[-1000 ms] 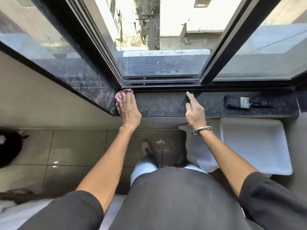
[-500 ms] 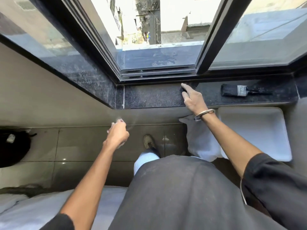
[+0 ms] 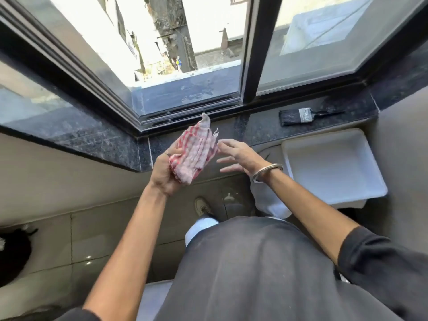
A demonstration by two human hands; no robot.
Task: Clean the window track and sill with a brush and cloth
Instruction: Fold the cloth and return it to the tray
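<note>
A red-and-white checked cloth [image 3: 194, 151] is gripped in my left hand [image 3: 165, 172], held up in the air in front of the dark granite sill [image 3: 254, 129]. My right hand [image 3: 238, 157] hovers just right of the cloth, fingers spread, its fingertips close to the cloth's frayed edge. I cannot tell whether they touch it. A black paint brush [image 3: 301, 115] with a metal ferrule lies flat on the sill at the right. The window track [image 3: 190, 110] runs along the back of the sill below the open sash.
A white rectangular tray [image 3: 333, 165] stands under the sill on the right. A dark vertical window frame [image 3: 250, 49] rises above the track. A second granite ledge [image 3: 69, 133] runs off to the left. Tiled floor and my shoe [image 3: 202, 206] lie below.
My left hand has lifted the cloth from below the sill up in front of it. My right hand left the sill and moved in beside the cloth.
</note>
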